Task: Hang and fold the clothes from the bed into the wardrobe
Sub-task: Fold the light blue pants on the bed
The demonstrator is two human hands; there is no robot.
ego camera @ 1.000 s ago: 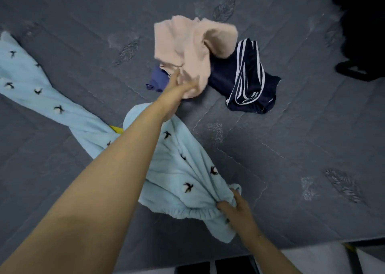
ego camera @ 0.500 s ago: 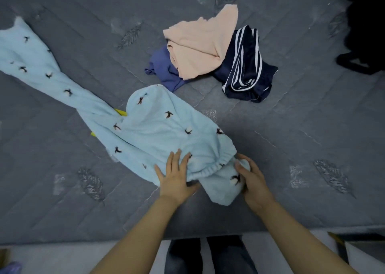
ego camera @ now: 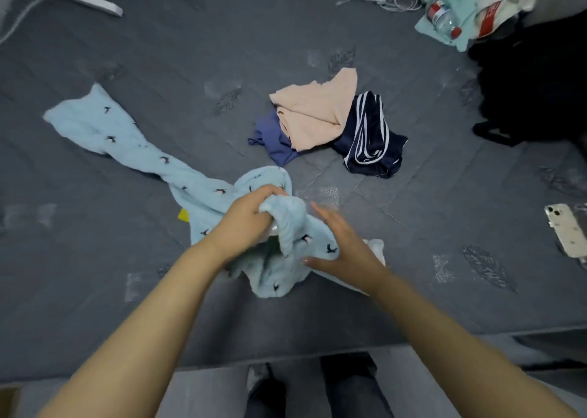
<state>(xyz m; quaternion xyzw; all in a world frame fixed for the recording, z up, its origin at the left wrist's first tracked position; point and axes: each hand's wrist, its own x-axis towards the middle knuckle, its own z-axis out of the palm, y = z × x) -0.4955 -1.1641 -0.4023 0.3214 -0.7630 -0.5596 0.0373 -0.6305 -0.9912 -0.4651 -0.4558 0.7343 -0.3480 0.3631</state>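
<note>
On grey quilted bed [ego camera: 158, 52], scattered clothes [ego camera: 317, 116]

The pyjama trousers [ego camera: 190, 182] are showing light blue with small dark birds; the shorts [ego camera: 368, 141] are showing navy with white stripes; the bedsheet [ego camera: 158, 52] is showing grey with leaves.

Bird-print garment [ego camera: 197, 192] on bed [ego camera: 158, 52] near front edge, clothes pile [ego camera: 327, 128] behind, phone [ego camera: 565, 230] far right.

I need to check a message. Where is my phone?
In the head view, the phone lies at the far right edge of the bed, right of both hands and below the black bag.
</note>
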